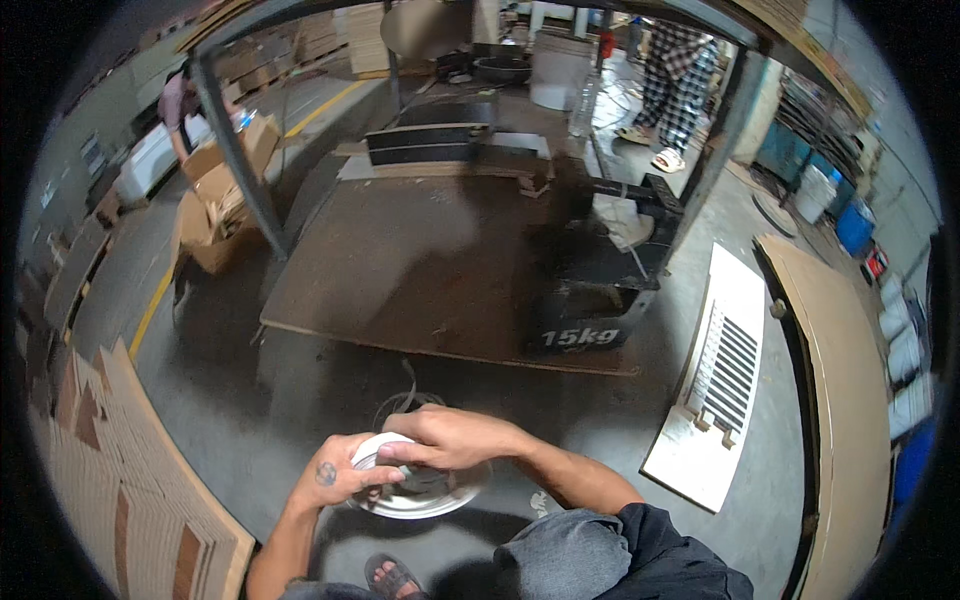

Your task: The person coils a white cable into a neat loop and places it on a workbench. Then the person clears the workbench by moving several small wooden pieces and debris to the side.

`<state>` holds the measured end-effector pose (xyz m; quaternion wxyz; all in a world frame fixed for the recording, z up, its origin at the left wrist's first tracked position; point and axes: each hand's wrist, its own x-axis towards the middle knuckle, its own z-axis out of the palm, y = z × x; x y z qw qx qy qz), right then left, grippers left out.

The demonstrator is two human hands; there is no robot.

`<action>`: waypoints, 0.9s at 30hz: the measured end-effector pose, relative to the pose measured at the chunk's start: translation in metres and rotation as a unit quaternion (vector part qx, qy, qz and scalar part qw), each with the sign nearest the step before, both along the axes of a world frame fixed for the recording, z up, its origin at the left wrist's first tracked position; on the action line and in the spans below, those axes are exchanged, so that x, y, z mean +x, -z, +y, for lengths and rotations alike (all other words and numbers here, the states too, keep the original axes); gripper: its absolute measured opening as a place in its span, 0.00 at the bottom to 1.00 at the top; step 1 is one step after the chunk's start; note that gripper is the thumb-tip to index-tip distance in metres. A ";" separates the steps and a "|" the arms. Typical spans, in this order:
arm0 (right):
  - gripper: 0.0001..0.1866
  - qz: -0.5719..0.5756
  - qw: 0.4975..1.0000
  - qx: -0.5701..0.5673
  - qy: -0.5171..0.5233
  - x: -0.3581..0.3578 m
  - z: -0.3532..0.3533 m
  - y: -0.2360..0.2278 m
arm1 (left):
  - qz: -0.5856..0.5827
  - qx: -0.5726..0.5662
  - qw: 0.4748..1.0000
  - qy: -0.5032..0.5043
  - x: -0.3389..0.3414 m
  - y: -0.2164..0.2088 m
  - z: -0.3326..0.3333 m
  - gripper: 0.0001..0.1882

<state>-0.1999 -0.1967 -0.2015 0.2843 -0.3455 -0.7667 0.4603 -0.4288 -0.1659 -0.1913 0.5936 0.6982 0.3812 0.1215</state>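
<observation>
My left hand (338,472) is closed round a white, curved piece (376,449), its thumb along the near side. My right hand (455,437) reaches in from the right and closes on the same piece, thumb and fingers meeting my left hand's. Just below my hands is a shiny round metal dish or lid (428,507); my fingers cover much of it, and whether it joins the white piece I cannot tell. Beyond my knuckles a thin, pale strip (409,375) curls up in loose loops.
Ahead stands a metal-framed table with a brown lower board (400,265), bearing a black weight block (590,325). A white slotted panel (712,385) lies on the floor to the right, near a cardboard sheet (830,400). Stacked cardboard (150,480) is at left. Two people are farther off.
</observation>
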 end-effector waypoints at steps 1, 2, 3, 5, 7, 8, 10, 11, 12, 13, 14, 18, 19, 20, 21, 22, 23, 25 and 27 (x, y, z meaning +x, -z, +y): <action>0.27 0.037 0.999 0.005 0.009 0.001 0.000 0.008 | 0.011 -0.052 0.998 -0.041 0.002 -0.003 -0.003 0.20; 0.29 0.092 0.995 0.023 0.015 -0.001 0.004 0.019 | -0.021 -0.034 0.996 -0.077 -0.001 0.000 -0.005 0.19; 0.30 0.112 0.993 -0.038 -0.001 0.000 0.003 0.006 | -0.053 -0.021 0.991 -0.117 -0.006 0.005 -0.008 0.18; 0.29 0.169 0.983 -0.059 0.038 0.002 0.003 0.017 | -0.142 -0.042 0.964 -0.221 -0.007 0.010 -0.014 0.17; 0.21 0.323 0.932 -0.164 0.011 0.001 0.005 0.032 | -0.311 -0.021 0.912 -0.267 -0.017 0.020 -0.009 0.16; 0.20 0.415 0.899 -0.132 0.049 -0.009 0.004 0.041 | -0.365 -0.020 0.885 -0.288 -0.018 0.021 0.000 0.16; 0.16 0.508 0.850 -0.078 0.117 -0.040 0.002 0.053 | -0.442 -0.031 0.812 -0.379 -0.012 0.023 0.005 0.15; 0.17 0.523 0.834 -0.077 0.160 -0.048 -0.002 0.055 | -0.485 -0.100 0.793 -0.356 -0.012 0.037 0.010 0.16; 0.17 0.525 0.822 -0.109 0.189 -0.050 -0.005 0.051 | -0.506 -0.202 0.774 -0.323 -0.015 0.047 0.008 0.17; 0.16 0.529 0.812 -0.145 0.199 -0.051 -0.004 0.047 | -0.492 -0.197 0.798 -0.288 -0.019 0.059 0.002 0.18; 0.17 0.457 0.846 -0.145 0.233 -0.045 -0.005 0.046 | -0.509 -0.250 0.774 -0.283 -0.021 0.075 -0.004 0.16; 0.19 0.287 0.911 -0.154 0.255 0.011 -0.006 0.023 | -0.266 -0.069 0.937 -0.215 -0.022 0.081 0.008 0.31; 0.20 0.218 0.940 -0.109 0.240 0.022 -0.004 0.020 | -0.220 0.050 0.956 -0.188 -0.017 0.059 0.015 0.35; 0.20 0.135 0.967 -0.083 0.197 0.023 0.000 0.011 | -0.187 0.121 0.963 -0.149 -0.023 0.036 0.018 0.37; 0.21 0.048 0.986 -0.055 0.153 0.023 -0.005 0.007 | -0.154 0.184 0.965 -0.108 -0.024 0.024 0.011 0.39; 0.21 -0.011 0.991 -0.063 0.116 0.022 -0.006 -0.008 | -0.087 0.165 0.982 -0.027 -0.015 0.000 0.009 0.38; 0.21 -0.018 0.997 -0.017 0.071 0.019 -0.004 -0.006 | -0.020 0.143 0.988 0.057 -0.007 -0.015 0.007 0.37; 0.21 -0.047 0.997 -0.063 0.011 0.011 -0.003 -0.014 | -0.038 0.031 0.997 0.061 -0.002 -0.005 -0.001 0.26; 0.19 -0.002 0.998 -0.060 0.009 0.010 -0.003 -0.012 | -0.101 -0.145 0.983 0.043 -0.003 0.001 -0.002 0.19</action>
